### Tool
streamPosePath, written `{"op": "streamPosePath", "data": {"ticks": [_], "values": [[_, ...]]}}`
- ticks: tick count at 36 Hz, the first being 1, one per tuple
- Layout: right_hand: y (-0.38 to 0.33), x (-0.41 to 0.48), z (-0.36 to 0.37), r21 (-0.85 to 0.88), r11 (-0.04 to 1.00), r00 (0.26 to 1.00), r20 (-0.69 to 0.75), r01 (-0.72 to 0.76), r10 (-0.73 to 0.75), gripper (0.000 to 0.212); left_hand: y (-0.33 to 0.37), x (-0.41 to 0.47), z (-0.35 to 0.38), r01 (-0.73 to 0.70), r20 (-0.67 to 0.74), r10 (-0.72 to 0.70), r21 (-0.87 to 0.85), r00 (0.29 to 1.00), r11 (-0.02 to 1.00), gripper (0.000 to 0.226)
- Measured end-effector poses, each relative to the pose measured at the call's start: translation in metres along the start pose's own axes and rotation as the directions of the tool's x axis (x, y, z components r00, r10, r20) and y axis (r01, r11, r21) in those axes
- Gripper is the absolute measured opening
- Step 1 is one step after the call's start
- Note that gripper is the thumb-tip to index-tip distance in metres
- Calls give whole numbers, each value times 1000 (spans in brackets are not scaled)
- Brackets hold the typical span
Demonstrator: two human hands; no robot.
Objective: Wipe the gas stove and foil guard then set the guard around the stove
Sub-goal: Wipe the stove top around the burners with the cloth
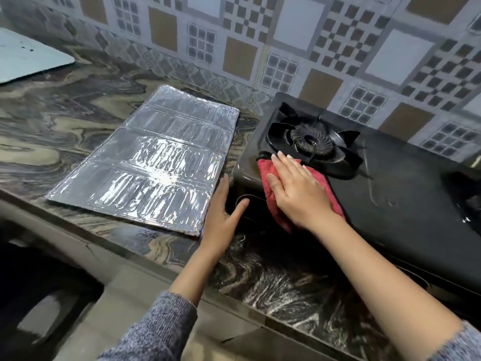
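The black gas stove point(390, 183) stands on the marble counter against the tiled wall, its left burner point(311, 140) in view. My right hand point(296, 191) lies flat on a red cloth point(273, 204), pressing it on the stove's front-left corner. My left hand point(221, 214) rests with fingers apart against the stove's left front, thumb by a knob. The silver foil guard point(156, 162) lies flat and folded on the counter, left of the stove.
The marble counter point(65, 131) runs left and toward me, with its front edge below my arms. A pale board point(26, 56) lies at the far left. The patterned tile wall point(260, 35) stands behind the stove. A second burner point(466, 191) sits at the right edge.
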State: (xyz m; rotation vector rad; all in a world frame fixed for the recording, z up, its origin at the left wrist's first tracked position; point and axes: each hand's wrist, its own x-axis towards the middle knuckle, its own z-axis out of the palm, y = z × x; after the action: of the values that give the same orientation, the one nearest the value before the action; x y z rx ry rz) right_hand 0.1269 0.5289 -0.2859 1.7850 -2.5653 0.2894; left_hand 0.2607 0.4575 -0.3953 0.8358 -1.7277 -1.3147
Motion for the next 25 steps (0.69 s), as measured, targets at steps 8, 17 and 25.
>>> {"op": "streamPosePath", "data": {"ticks": [8,17,25], "values": [[-15,24,1,33,997,997,41,72,-73,56,-7,-10,10,31,-87,-38,-76,996,997,61],[-40,50,13,12,980,980,22,197,-197,56,-9,-14,17,40,-103,-49,-81,994,996,62],[-40,43,14,-137,897,907,24,419,-420,48,-4,-15,21,65,-132,-81,-121,988,990,60]]}}
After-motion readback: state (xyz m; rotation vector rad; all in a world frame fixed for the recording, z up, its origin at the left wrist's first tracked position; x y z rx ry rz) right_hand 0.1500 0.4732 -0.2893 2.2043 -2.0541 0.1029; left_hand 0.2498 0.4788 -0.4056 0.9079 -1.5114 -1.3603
